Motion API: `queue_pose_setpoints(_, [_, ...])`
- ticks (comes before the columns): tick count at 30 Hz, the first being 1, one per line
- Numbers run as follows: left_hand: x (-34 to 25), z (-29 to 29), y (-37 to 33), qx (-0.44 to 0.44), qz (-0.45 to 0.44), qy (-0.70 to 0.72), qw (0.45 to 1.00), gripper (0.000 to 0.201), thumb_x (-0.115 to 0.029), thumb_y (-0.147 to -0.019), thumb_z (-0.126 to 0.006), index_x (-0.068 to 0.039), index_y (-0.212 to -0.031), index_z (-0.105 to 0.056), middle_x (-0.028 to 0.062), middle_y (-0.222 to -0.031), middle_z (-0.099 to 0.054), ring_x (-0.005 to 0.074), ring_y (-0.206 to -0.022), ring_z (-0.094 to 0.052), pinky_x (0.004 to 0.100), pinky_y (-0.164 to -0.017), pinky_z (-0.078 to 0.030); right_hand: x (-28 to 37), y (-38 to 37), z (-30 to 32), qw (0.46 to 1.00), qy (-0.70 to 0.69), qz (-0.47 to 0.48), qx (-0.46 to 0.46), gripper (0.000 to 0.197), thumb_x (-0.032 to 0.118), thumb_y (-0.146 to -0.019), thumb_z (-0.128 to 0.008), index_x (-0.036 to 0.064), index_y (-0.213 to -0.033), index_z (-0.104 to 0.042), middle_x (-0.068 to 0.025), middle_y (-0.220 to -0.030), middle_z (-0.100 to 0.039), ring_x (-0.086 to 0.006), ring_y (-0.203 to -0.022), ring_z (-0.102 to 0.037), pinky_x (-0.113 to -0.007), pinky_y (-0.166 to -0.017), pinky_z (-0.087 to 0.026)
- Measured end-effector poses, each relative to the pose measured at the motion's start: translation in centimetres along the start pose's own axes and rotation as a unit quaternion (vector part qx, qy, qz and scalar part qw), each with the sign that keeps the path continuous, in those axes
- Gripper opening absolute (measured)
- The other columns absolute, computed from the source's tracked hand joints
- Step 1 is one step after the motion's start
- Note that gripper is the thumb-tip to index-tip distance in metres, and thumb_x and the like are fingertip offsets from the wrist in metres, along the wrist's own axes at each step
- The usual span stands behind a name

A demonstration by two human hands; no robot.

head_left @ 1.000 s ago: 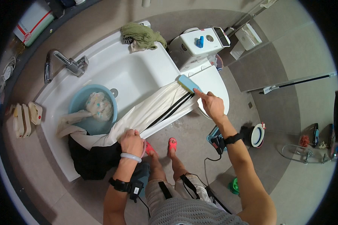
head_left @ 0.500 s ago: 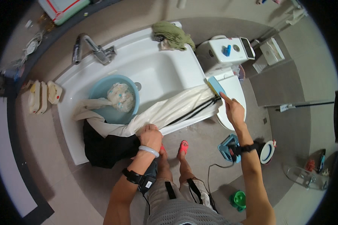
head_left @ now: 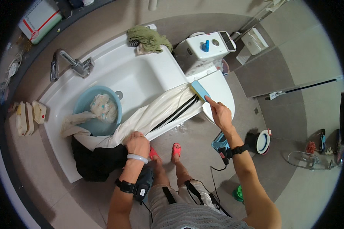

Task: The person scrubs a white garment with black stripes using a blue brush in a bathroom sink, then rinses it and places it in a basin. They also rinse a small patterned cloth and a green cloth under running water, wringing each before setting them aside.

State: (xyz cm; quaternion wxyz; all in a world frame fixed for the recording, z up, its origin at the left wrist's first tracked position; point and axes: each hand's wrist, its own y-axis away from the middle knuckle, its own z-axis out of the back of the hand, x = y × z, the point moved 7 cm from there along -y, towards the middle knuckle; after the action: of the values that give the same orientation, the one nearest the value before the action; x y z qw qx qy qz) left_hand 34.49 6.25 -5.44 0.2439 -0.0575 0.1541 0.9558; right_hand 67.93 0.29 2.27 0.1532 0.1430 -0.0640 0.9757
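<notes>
Brush [head_left: 200, 91] on R end of garment [head_left: 151, 112], which lies along near edge of sink [head_left: 132, 74], black part [head_left: 97, 162] hanging over rim. R hand [head_left: 221, 114] grip closed round brush, index finger fwd on its back; L hand [head_left: 138, 145] grip pinching garment nr rim. Risk: if L slips, black part's weight cd prob. drag garment toward floor [head_left: 191, 149]; too hard a push might skid brush off onto toilet lid [head_left: 220, 89], w/ garment bunching

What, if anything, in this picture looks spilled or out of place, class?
Two things. Small shiny spots, probably splashed water, dot the floor below the near edge of the sink. Also, the garment hangs partly over that edge, its black cloth outside beside the left hand.
</notes>
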Motion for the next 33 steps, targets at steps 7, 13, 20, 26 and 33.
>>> queue_pose_setpoints(7, [0.4, 1.3, 0.1, 0.023, -0.002, -0.031, 0.999, 0.021, -0.02, -0.082, -0.062, -0.003, -0.089, -0.073, 0.0111, -0.101, -0.064, 0.0277, -0.099, -0.061, 0.0379, -0.086, -0.048, 3.4, 4.5, -1.2, 0.995, 0.016, -0.039, 0.086, 0.052, 0.007, -0.089, -0.053, 0.0288, -0.136, -0.054, -0.0137, -0.07, -0.057, -0.0324, -0.06, -0.059, -0.043, -0.058, -0.049])
queue_pose_setpoints(13, [3.5, 1.6, 1.8, -0.034, -0.008, -0.065, 0.997, 0.018, -0.015, -0.078, -0.059, -0.005, -0.085, -0.073, 0.0097, -0.095, -0.068, 0.0266, -0.093, -0.064, 0.0367, -0.083, -0.049, 7.0, -1.2, -5.1, 0.999, -0.007, -0.001, 0.032, 0.054, 0.008, -0.087, -0.054, 0.0288, -0.136, -0.054, -0.0151, -0.074, -0.06, -0.0333, -0.064, -0.061, -0.043, -0.062, -0.05])
queue_pose_setpoints(20, [5.7, 3.8, 1.8, -0.139, -0.085, -0.015, 0.986, 0.011, -0.013, -0.076, -0.058, -0.01, -0.071, -0.067, 0.0095, -0.075, -0.068, 0.0269, -0.071, -0.066, 0.0402, -0.074, -0.049, 8.5, 1.5, -3.4, 1.0, -0.027, -0.003, -0.004, 0.049, 0.007, -0.09, -0.054, 0.0273, -0.135, -0.056, -0.0153, -0.071, -0.061, -0.0297, -0.062, -0.061, -0.04, -0.062, -0.049])
queue_pose_setpoints(26, [4.7, 2.5, 3.1, -0.068, -0.088, -0.013, 0.994, 0.01, -0.016, -0.074, -0.062, -0.011, -0.066, -0.066, 0.0081, -0.071, -0.067, 0.0247, -0.073, -0.067, 0.0393, -0.075, -0.048, 6.4, 5.3, -1.7, 0.999, -0.024, 0.007, 0.031, 0.05, 0.008, -0.089, -0.055, 0.0281, -0.135, -0.055, -0.0152, -0.074, -0.06, -0.0324, -0.063, -0.061, -0.042, -0.061, -0.05])
queue_pose_setpoints(33, [4.7, 3.7, 3.7, -0.118, -0.083, 0.024, 0.989, 0.005, -0.01, -0.065, -0.068, -0.008, -0.066, -0.064, 0.0081, -0.07, -0.064, 0.0274, -0.071, -0.064, 0.0388, -0.072, -0.046, 7.8, 3.5, -2.4, 0.996, 0.011, 0.051, 0.076, 0.062, 0.007, -0.086, -0.056, 0.0306, -0.142, -0.046, -0.0119, -0.074, -0.053, -0.0292, -0.059, -0.06, -0.041, -0.054, -0.049])
